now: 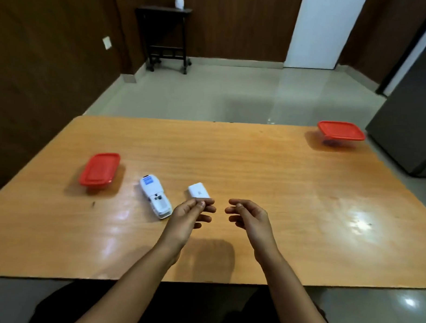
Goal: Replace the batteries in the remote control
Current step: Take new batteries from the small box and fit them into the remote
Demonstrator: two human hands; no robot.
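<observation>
The white remote control lies face down on the wooden table, with its battery compartment uncovered at the near end. Just to its right is the white battery cover. My left hand pinches thumb and forefinger at the cover's near edge, the other fingers spread. My right hand hovers beside the left one, fingers loosely curled, holding nothing. I see no loose batteries.
A red-lidded container stands left of the remote. A second red-lidded container sits at the table's far right corner. A dark cabinet stands off the right edge. The table's near edge runs just below my forearms.
</observation>
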